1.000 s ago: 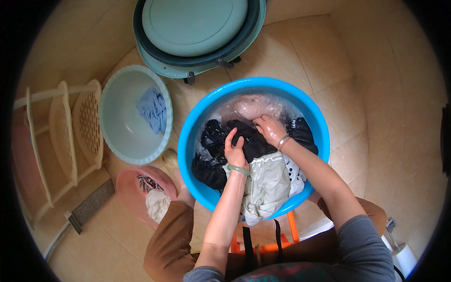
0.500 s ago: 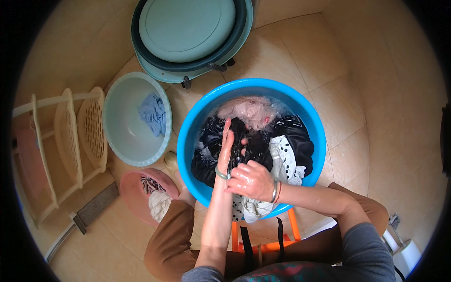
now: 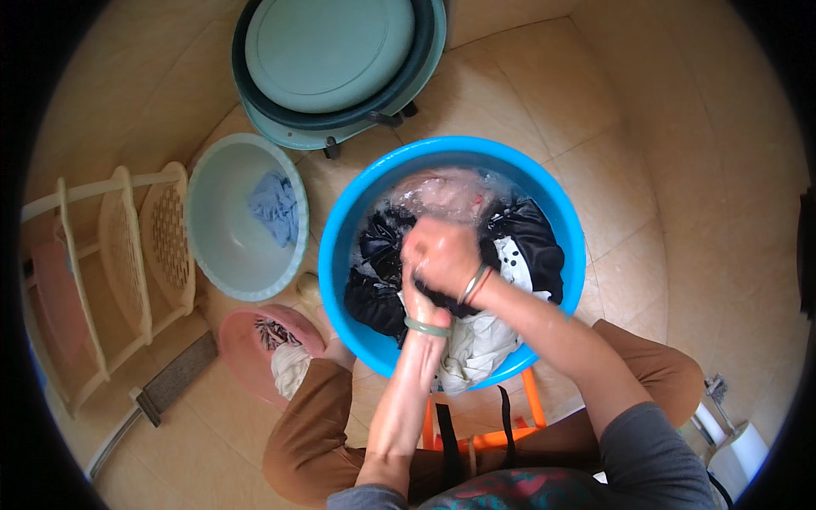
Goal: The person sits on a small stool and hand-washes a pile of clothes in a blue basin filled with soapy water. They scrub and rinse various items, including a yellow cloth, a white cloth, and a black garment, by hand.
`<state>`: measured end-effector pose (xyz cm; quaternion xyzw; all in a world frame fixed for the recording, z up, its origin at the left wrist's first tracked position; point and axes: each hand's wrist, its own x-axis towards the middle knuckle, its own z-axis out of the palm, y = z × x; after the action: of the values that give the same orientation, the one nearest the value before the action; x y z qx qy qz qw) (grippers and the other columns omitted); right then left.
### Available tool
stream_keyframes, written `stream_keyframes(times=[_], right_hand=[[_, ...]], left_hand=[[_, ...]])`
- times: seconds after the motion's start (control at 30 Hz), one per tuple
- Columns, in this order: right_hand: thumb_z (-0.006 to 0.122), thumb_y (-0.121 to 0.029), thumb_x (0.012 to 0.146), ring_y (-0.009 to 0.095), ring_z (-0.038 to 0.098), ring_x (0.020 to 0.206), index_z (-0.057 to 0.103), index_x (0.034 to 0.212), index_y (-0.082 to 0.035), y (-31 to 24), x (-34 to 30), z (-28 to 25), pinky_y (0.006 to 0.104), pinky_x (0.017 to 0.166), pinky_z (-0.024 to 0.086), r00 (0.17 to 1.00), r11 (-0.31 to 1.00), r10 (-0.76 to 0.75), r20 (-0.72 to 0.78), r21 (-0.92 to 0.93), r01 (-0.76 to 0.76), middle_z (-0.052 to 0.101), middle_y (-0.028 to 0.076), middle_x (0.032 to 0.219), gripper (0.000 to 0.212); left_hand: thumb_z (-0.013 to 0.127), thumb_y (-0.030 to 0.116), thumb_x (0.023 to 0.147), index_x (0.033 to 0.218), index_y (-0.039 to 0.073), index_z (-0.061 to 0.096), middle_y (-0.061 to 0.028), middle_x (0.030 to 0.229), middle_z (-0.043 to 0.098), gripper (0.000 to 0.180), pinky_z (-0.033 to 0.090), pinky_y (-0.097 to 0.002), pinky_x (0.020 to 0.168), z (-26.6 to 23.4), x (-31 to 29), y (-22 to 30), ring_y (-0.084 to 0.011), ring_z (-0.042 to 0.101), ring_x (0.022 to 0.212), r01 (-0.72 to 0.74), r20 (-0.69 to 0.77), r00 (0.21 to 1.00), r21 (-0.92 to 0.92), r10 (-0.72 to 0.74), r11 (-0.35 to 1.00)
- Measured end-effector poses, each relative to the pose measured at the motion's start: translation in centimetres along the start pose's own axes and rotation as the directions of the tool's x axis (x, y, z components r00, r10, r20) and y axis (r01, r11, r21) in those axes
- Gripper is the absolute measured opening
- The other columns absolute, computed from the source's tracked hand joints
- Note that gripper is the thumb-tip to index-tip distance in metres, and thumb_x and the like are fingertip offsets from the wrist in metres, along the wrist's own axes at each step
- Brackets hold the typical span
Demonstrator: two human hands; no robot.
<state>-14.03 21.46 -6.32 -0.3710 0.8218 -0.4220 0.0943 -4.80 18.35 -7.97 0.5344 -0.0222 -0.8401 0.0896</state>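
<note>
A round blue tub (image 3: 340, 330) holds wet laundry in sudsy water. Over its middle my left hand (image 3: 422, 299) and my right hand (image 3: 444, 253) press together, closed around part of a wet black garment (image 3: 380, 310). The right hand is curled like a fist over the left fingers, hiding them, and is smeared by motion. My left wrist wears a green bangle (image 3: 427, 328). Beyond the hands a pale pink cloth (image 3: 442, 194) lies in the water. White fabric (image 3: 480, 344), partly with black dots, is bunched along the near right side.
A pale green basin (image 3: 223, 217) with a blue cloth (image 3: 274, 206) stands left. Nearer lies a pink basin (image 3: 242, 353) with a white cloth. A folded teal tub (image 3: 340, 51) leans at the back wall. A cream rack (image 3: 127, 246) and a floor squeegee (image 3: 177, 374) are at far left.
My right hand has moved from beside the left wrist forward over the left fingers. The left hand, stretched out before, has drawn nearer and turned. The view has shifted slightly.
</note>
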Motion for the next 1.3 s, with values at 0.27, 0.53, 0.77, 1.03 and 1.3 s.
stream_keyframes(times=[0.27, 0.53, 0.77, 1.03, 1.3], right_hand=[[0.068, -0.031, 0.084, 0.034, 0.058, 0.094, 0.065, 0.097, -0.009, 11.3, -1.0, -1.8, 0.0442, 0.080, 0.047, 0.975, 0.964, 0.220, -0.004, -0.154, -0.218, 0.061, 0.012, 0.099, 0.026], [0.066, -0.022, 0.083, 0.038, 0.063, 0.093, 0.063, 0.112, -0.007, 14.4, -2.0, 3.2, 0.0463, 0.081, 0.050, 0.836, 0.917, 0.333, 0.436, -0.357, -0.179, 0.065, 0.018, 0.102, 0.033], [0.065, -0.022, 0.085, 0.028, 0.061, 0.079, 0.064, 0.087, -0.010, 5.7, -2.4, 0.8, 0.0391, 0.067, 0.051, 0.984, 0.996, -0.050, 0.169, -0.058, 0.061, 0.059, 0.009, 0.086, 0.012], [0.067, -0.036, 0.081, 0.016, 0.051, 0.079, 0.061, 0.085, -0.018, -5.8, -4.9, -3.0, 0.0312, 0.065, 0.040, 0.905, 0.934, -0.352, 0.241, 0.029, 0.355, 0.049, -0.001, 0.083, 0.020], [0.073, -0.025, 0.076, 0.017, 0.058, 0.064, 0.056, 0.067, -0.014, -6.2, -2.7, -2.6, 0.0301, 0.053, 0.047, 0.981, 0.981, -0.190, -0.024, 0.019, 0.191, 0.052, 0.001, 0.075, 0.022]], left_hand=[[0.055, 0.028, 0.099, 0.118, 0.007, 0.054, -0.0060, 0.108, 0.058, 0.028, 0.048, -0.0310, 0.090, -0.4, 3.9, 2.5, -0.0155, 0.057, 0.100, -0.435, 0.168, 0.899, 0.254, 0.404, 0.864], [0.067, 0.001, 0.085, 0.135, 0.001, 0.050, -0.0117, 0.123, 0.060, 0.053, 0.045, -0.0303, 0.095, -5.3, 12.3, 1.9, -0.0206, 0.057, 0.111, -0.431, 0.115, 0.870, 0.649, 0.479, 0.627], [0.067, 0.016, 0.090, 0.120, 0.003, 0.053, -0.0089, 0.111, 0.063, 0.035, 0.052, -0.0340, 0.084, -2.6, 9.3, 4.1, -0.0202, 0.062, 0.101, -0.118, 0.179, 0.982, 0.338, 0.060, 0.934], [0.050, 0.044, 0.099, 0.138, 0.029, 0.041, -0.0049, 0.103, 0.056, 0.043, 0.044, -0.0243, 0.046, -1.0, 3.6, 3.8, -0.0122, 0.049, 0.058, 0.220, 0.628, 0.726, 0.176, -0.281, 0.960], [0.045, 0.040, 0.100, 0.130, 0.015, 0.050, -0.0039, 0.103, 0.057, 0.039, 0.045, -0.0289, 0.072, -2.1, 3.5, 3.6, -0.0135, 0.053, 0.083, 0.118, 0.579, 0.801, 0.098, -0.153, 0.988]])
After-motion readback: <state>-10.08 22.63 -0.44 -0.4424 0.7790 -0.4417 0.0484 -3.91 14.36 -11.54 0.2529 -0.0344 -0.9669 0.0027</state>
